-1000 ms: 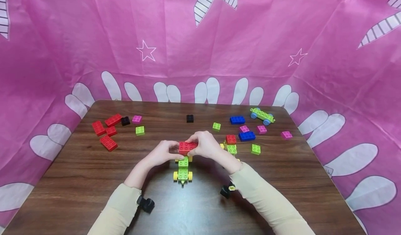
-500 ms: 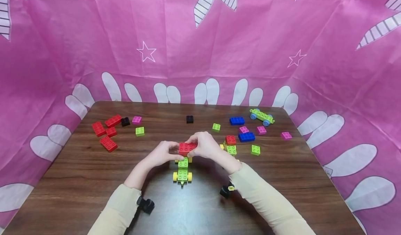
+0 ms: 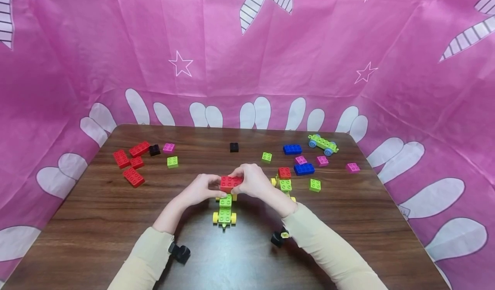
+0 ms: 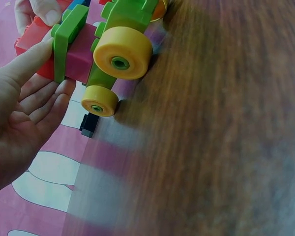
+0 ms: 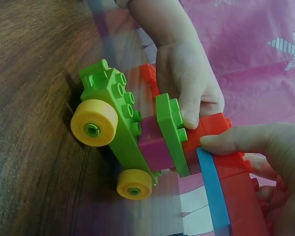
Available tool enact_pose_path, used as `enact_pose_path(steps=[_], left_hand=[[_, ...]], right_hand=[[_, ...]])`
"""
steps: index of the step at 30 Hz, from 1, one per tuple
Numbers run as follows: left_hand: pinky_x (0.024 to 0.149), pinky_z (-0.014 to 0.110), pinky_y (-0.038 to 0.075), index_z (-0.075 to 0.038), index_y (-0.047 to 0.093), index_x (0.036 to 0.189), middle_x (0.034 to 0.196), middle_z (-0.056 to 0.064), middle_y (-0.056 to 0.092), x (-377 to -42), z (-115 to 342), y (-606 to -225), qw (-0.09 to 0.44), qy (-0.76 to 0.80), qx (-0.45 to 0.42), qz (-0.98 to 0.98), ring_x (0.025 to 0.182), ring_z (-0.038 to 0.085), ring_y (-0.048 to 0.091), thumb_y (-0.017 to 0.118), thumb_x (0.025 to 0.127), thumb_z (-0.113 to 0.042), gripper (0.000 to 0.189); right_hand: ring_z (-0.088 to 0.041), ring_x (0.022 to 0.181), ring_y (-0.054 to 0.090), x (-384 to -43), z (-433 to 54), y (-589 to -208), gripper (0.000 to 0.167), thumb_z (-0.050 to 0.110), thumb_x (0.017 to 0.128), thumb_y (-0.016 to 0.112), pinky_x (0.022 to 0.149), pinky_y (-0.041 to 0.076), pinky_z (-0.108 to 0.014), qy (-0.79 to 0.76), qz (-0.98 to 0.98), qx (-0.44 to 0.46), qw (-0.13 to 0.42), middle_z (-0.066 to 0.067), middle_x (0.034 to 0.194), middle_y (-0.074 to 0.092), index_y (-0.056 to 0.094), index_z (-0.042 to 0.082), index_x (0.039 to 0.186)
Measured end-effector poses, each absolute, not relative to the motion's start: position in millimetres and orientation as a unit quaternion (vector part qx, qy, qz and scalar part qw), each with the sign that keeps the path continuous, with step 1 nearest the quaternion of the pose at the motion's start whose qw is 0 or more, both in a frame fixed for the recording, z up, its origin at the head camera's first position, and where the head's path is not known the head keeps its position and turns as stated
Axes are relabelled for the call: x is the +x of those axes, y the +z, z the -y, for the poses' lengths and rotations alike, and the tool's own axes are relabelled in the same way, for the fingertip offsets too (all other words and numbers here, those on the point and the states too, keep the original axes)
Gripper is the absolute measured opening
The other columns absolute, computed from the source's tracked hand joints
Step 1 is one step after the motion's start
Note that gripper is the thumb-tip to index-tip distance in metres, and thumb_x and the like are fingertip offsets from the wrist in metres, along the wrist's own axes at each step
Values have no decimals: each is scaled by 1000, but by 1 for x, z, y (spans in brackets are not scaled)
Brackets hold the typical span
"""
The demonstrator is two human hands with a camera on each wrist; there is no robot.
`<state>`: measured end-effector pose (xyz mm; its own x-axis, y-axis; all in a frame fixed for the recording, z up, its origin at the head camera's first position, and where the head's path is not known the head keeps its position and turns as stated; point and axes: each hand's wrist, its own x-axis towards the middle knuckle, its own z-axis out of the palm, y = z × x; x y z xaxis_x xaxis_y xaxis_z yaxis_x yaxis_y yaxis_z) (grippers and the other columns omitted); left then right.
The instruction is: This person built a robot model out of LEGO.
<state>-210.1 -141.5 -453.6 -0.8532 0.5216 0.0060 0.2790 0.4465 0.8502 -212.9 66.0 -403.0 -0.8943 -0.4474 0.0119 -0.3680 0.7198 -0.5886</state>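
In the middle of the table both hands are on a toy brick car (image 3: 225, 215), a lime-green wheeled base with yellow wheels. On the base sit a magenta brick (image 5: 155, 147), a flat lime brick (image 5: 170, 135), red bricks and a blue brick (image 5: 213, 189). My left hand (image 3: 199, 190) pinches the stack, its thumb by the flat lime brick and the red brick above it, fingers on the opposite side. With thumb and fingers my right hand (image 3: 253, 180) grips the topmost red bricks (image 3: 230, 183), its thumb just above the blue brick.
A second yellow-wheeled car (image 3: 285, 184) stands right of my right wrist, a red brick (image 3: 284, 172) near it. Blue bricks (image 3: 304, 169), pink bricks and a blue-wheeled base (image 3: 323, 145) lie at back right. Several red bricks (image 3: 133, 177) lie at left, a black brick (image 3: 233, 147) at back centre.
Both hands keep their hold on the stack. My right wrist has shifted very slightly, showing a little more of the second car's yellow wheel.
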Motion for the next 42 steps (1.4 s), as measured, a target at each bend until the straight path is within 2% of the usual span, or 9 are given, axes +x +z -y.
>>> enact_pose_path(steps=[29,42], left_hand=[[90,39,55,-3,68,114,104,7,73,-210,142,-453,130,467,243,-840,97,18,66,78,84,-25,38],[92,40,54,-5,67,117,108,6,72,-209,145,-453,131,456,251,-843,102,19,66,78,83,-30,43]], right_hand=[[-14,80,58,-216,-67,-403,34,21,68,89,72,51,-29,-283,-928,-232,71,0,90,75,78,13,99],[-15,90,61,-213,-70,-398,42,27,72,88,79,54,-32,-268,-926,-250,88,-1,103,72,74,14,109]])
